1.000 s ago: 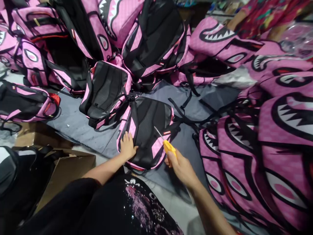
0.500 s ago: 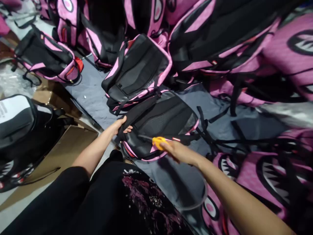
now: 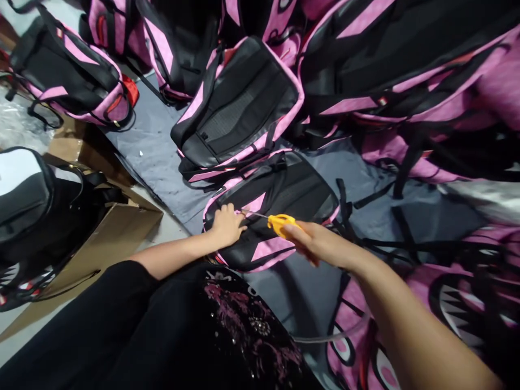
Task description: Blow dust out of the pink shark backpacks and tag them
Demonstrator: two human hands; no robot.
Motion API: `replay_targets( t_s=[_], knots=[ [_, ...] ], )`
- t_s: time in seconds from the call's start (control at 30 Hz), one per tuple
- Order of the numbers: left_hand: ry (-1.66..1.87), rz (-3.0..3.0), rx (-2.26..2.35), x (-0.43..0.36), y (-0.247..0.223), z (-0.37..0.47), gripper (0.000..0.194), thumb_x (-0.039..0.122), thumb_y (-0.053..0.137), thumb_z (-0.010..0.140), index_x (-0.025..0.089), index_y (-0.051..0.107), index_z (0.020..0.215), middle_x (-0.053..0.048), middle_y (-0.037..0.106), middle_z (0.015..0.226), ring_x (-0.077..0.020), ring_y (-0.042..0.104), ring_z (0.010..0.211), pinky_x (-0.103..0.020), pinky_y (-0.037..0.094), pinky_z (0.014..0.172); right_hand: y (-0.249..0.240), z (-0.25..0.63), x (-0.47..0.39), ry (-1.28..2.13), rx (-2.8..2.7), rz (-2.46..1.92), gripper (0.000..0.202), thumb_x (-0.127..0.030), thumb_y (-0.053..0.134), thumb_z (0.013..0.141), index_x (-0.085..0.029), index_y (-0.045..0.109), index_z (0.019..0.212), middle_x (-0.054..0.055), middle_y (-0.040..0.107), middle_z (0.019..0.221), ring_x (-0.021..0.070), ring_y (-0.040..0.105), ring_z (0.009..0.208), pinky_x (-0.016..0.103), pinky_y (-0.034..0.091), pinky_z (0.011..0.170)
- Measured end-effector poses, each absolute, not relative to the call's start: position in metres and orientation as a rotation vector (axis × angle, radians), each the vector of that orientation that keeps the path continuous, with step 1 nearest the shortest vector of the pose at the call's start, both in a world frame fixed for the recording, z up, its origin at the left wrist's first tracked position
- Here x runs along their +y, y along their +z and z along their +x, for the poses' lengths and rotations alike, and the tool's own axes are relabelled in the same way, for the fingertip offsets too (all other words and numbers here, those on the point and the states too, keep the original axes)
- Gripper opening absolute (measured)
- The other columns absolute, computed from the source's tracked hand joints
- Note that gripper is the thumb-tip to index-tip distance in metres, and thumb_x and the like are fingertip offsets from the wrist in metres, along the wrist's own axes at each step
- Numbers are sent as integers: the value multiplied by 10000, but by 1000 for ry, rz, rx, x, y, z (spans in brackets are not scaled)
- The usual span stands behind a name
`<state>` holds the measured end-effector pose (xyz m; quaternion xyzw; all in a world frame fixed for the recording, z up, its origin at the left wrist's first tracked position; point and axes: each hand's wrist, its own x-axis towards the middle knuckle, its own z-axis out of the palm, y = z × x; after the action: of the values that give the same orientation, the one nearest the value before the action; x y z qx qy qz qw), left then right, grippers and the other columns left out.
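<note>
A black backpack with pink trim (image 3: 300, 189) lies in front of me on the grey cloth, straps upward. My left hand (image 3: 228, 223) rests on its near left part, fingers curled over a strap; what they grip is too small to make out. My right hand (image 3: 311, 238) is wrapped round a yellow-handled tool (image 3: 280, 223) with a thin metal shaft. The shaft points left across the backpack, its tip close beside my left fingers. A clear tube runs below my right forearm.
Another black and pink backpack (image 3: 244, 103) lies just beyond. More bags fill the back and right. At left are a black bag (image 3: 24, 200), an open cardboard box (image 3: 77, 254) and clear plastic wrap (image 3: 28, 124).
My left hand has moved right, over the backpack's strap. The strap now shows its pink patch. My right hand and the yellow tool have shifted slightly right and up.
</note>
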<state>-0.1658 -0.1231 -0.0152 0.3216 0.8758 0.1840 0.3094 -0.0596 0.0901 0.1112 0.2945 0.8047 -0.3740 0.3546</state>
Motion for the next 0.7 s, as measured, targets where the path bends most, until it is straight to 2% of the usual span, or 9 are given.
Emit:
replay_targets(
  t_s=[0.13,0.27,0.33,0.4,0.43,0.5,0.53,0.63,0.7],
  knots=[
    [77,1206,2369,-101,-28,-147,726,533,568,896,299,324,1539,-201,485,1390,-353,495,1178,-485,421,952,123,-38,96,-758,2076,1088,545,-605,352,957,-150,614,1102,6,532,515,153,492,406,251,366,439],
    [44,1252,2320,-100,-24,-147,694,426,595,907,224,352,1525,-212,211,1616,-379,344,1392,-526,302,1103,125,-18,111,-964,1844,916,571,-642,361,944,-168,623,1126,17,550,532,161,496,416,263,375,455],
    [138,1367,2290,-108,-12,-133,668,345,585,919,190,344,1522,-214,156,1635,-368,226,1478,-537,223,1161,124,-10,127,-724,2014,1123,608,-618,292,973,-136,622,1142,72,605,622,168,530,482,280,387,516],
    [262,1551,2153,-117,-1,-111,699,409,584,916,188,326,1526,-206,130,1644,-366,161,1508,-553,212,1174,124,-2,137,-411,2135,1298,612,-599,276,988,-116,621,1135,129,644,729,178,566,556,299,390,574],
    [283,1614,2047,-120,3,-99,765,473,608,890,190,308,1534,-207,128,1644,-380,177,1502,-562,251,1158,125,2,138,-402,2109,1279,607,-610,293,984,-121,621,1130,135,650,744,182,574,564,303,391,581],
    [220,1632,1881,-121,4,-79,890,525,677,825,163,290,1540,-236,168,1627,-413,260,1464,-564,353,1098,128,12,133,-646,1945,1106,600,-649,340,958,-142,620,1113,99,632,664,183,560,507,297,384,542],
    [172,1599,1867,-119,2,-73,883,482,693,822,137,301,1534,-258,204,1610,-419,313,1436,-555,393,1066,130,18,130,-781,1868,1031,594,-658,354,948,-149,618,1106,75,612,610,181,546,471,290,379,515],
    [258,1438,1960,-111,-9,-71,603,299,582,910,142,428,1472,-242,400,1524,-361,460,1338,-505,445,1033,141,46,130,-669,1950,1233,569,-624,333,954,-142,616,1060,72,589,569,184,533,452,294,372,499],
    [554,1128,1950,-107,-16,-83,442,302,468,966,193,534,1390,-175,577,1385,-290,569,1217,-433,501,978,149,71,129,-491,2082,1452,533,-588,307,965,-150,611,979,90,590,579,185,535,472,307,386,522]
  ],
)
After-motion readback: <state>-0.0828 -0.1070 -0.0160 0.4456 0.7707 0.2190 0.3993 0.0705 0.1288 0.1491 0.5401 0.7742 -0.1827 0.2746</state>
